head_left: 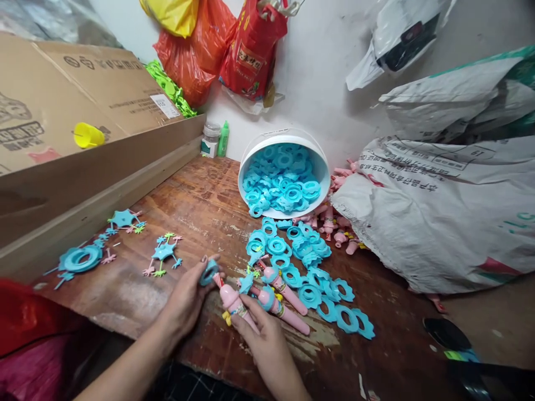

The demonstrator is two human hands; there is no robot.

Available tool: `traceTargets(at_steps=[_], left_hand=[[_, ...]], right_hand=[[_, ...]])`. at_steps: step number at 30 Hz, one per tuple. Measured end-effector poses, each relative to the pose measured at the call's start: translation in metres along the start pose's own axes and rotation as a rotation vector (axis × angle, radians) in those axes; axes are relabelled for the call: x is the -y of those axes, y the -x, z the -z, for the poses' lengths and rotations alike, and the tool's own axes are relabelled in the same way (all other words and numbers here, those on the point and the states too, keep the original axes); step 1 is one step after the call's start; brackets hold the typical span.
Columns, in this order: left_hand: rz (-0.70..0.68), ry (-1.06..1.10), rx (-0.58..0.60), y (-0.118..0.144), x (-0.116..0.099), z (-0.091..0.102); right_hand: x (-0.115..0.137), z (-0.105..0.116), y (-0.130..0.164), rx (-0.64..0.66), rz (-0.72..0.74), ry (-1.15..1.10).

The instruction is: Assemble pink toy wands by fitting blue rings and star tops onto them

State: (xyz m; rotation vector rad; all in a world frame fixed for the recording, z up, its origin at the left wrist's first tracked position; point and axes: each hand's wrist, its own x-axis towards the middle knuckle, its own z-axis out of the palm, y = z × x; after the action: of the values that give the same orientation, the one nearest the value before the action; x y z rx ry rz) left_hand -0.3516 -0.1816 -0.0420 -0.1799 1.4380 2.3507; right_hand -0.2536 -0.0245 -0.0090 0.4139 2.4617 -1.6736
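Note:
My left hand (188, 301) pinches a teal gear-shaped ring (208, 273) at the top end of a pink toy wand (233, 303). My right hand (267, 340) grips the lower part of that wand's handle. Two more pink wands (284, 289) with teal rings lie just to the right on the wooden table (196, 200). A spread of loose teal rings (309, 273) covers the table beyond my hands. Behind it, a white bucket (320, 161) lies tipped toward me, full of more rings.
A large cardboard box (62, 128) lines the left side, with a yellow cap (88, 135) on it. Star-shaped teal pieces (164, 252) and a ring cluster (79, 259) lie at left. White sacks (438, 211) crowd the right. Loose pink parts (334, 223) sit beside the bucket. Plastic bags (251, 50) hang on the wall.

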Motion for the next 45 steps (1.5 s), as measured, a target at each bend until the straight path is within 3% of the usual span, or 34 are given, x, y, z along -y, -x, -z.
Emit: traceTargets(at_steps=[2, 4, 6, 7, 8, 10, 12, 13, 14, 15, 17, 19, 21, 23, 25, 27, 30, 33, 35, 38, 41, 45], left_hand=[[0.098, 0.19, 0.038, 0.014, 0.003, -0.014], [0.108, 0.239, 0.071, 0.026, 0.005, -0.022], [0.108, 0.225, 0.114, 0.036, 0.003, -0.024], [0.114, 0.208, 0.144, 0.04, 0.002, -0.023], [0.119, 0.193, 0.177, 0.043, 0.0, -0.021], [0.122, 0.176, 0.244, 0.049, -0.005, -0.017], [0.114, 0.149, 0.309, 0.05, -0.01, -0.011], [0.092, 0.107, 0.324, 0.049, -0.012, -0.006], [0.049, 0.028, 0.315, 0.045, -0.016, 0.0], [-0.023, -0.099, 0.27, 0.039, -0.02, 0.009], [-0.262, -0.469, 0.08, 0.022, -0.03, 0.035], [-0.524, -0.898, -0.146, 0.0, -0.039, 0.068], [-0.597, -1.204, -0.176, -0.019, -0.046, 0.098], [-0.585, -1.317, -0.142, -0.029, -0.047, 0.112], [-0.571, -1.264, -0.094, -0.025, -0.042, 0.106], [-0.529, -1.104, -0.026, -0.011, -0.031, 0.083], [-0.356, -0.84, 0.08, 0.016, -0.008, 0.04], [-0.284, -0.817, 0.205, 0.03, 0.012, 0.013], [-0.305, -0.928, 0.261, 0.03, 0.02, 0.008], [-0.341, -1.037, 0.245, 0.025, 0.024, 0.011], [-0.366, -1.046, 0.216, 0.021, 0.025, 0.015], [-0.369, -0.999, 0.3, 0.02, 0.025, 0.019]], right_hand=[[0.007, -0.008, 0.007, -0.047, 0.145, 0.211], [0.013, -0.015, 0.013, -0.109, 0.225, 0.298], [0.016, -0.02, 0.016, -0.1, 0.169, 0.124], [0.015, -0.021, 0.016, -0.036, 0.065, -0.051], [0.014, -0.023, 0.016, 0.068, -0.067, -0.266], [0.01, -0.026, 0.012, 0.4, -0.322, -0.684], [0.006, -0.028, 0.008, 0.748, -0.434, -0.942], [0.005, -0.03, 0.006, 0.843, -0.446, -0.99], [0.004, -0.03, 0.004, 0.839, -0.444, -0.977], [0.003, -0.03, 0.002, 0.747, -0.438, -0.924], [0.002, -0.027, -0.001, 0.451, -0.393, -0.768], [0.001, -0.02, -0.005, 0.26, -0.327, -0.622], [0.001, -0.012, -0.01, 0.22, -0.272, -0.544], [0.002, -0.004, -0.013, 0.204, -0.226, -0.482], [0.004, 0.002, -0.011, 0.211, -0.2, -0.426], [0.007, 0.008, -0.005, 0.224, -0.195, -0.371], [0.006, 0.017, 0.008, 0.204, -0.181, -0.216], [-0.001, 0.029, 0.017, 0.116, -0.124, -0.005], [-0.007, 0.036, 0.021, 0.066, -0.11, 0.098], [-0.011, 0.043, 0.023, 0.057, -0.1, 0.193], [-0.01, 0.042, 0.025, 0.089, -0.06, 0.215], [-0.01, 0.035, 0.024, 0.097, -0.035, 0.247]])
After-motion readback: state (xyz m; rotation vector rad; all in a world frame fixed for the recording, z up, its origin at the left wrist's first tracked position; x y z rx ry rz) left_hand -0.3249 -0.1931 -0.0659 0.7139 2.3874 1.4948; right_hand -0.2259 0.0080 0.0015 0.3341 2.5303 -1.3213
